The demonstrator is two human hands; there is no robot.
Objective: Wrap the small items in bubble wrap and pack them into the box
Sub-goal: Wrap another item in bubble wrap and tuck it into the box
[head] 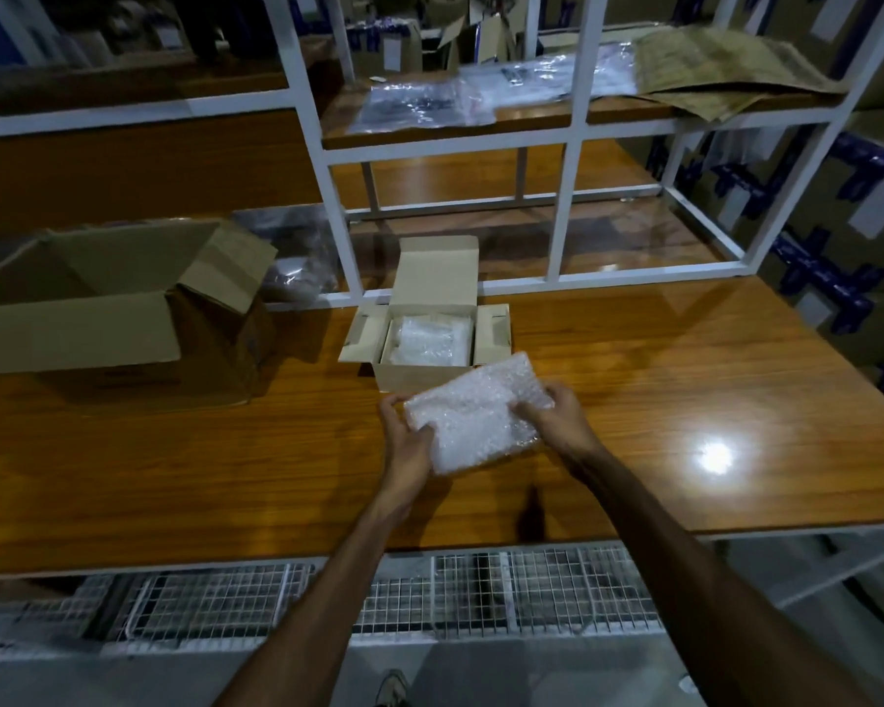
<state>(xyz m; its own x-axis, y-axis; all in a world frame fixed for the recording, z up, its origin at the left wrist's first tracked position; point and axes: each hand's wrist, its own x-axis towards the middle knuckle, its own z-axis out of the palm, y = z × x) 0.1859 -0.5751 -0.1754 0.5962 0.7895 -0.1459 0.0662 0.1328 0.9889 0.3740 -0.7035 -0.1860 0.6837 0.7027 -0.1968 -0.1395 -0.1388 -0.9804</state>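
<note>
Head view: I saw both hands out over the wooden surface [685, 400], holding one bubble-wrapped bundle [473, 415] just in front of the small box [419, 372]. The left hand [409, 441] gripped the bundle's near-left edge, thumb on top and fingers curled underneath. The right hand [557, 408] held the right side, fingers bent over the wrap. The bundle was flat, tilted, its far corner overlapping the box's front-right corner in the picture; whether it touched the box I could not tell. What lay inside the wrap was hidden.

The small box stood open, lid flap [437, 270] upright at the back, side flaps spread out. Another wrapped item [427, 341] already lay inside it.

To the left sat a large open carton [98, 318], well apart from the hands. A white shelf frame [562, 237] stood behind the box; its upper shelf carried clear plastic bags [419, 102] and brown paper [725, 68]. Taped cartons [838, 257] were stacked at far right. A wire-mesh rack [276, 599] showed under the surface's near edge.
</note>
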